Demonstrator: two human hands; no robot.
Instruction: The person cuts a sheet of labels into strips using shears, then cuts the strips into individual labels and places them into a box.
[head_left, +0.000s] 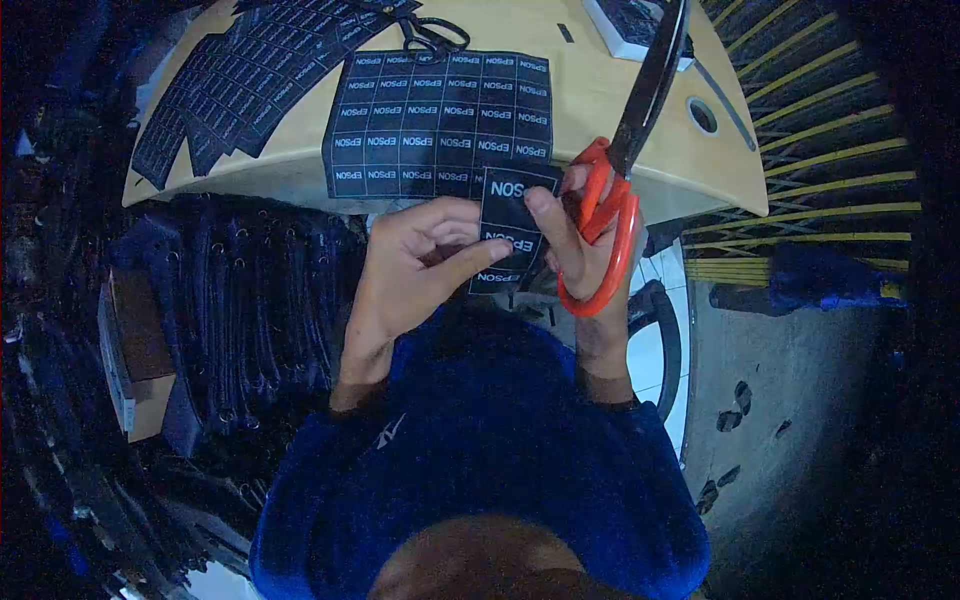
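Observation:
A short strip of black labels printed EPSON [508, 262] is pinched between the thumb and fingers of my left hand [405, 270]. The thumb of my right hand [590, 255] presses on the strip's upper right part. Large scissors with orange handles [625, 255] also hang on my right hand, their dark blades pointing up and away. Just beyond my hands, a black sheet with rows of EPSON labels [437, 115] lies on the table and reaches its near edge. My hand hides some of the right-hand fingers.
More printed label sheets [265, 75] overlap on the table [640, 165] at the left. Black-handled scissors [435, 38] lie behind the large sheet. A roll of tape [703, 115] and a white box [625, 30] are at the right. Dark straps with rings [260, 310] hang at the lower left.

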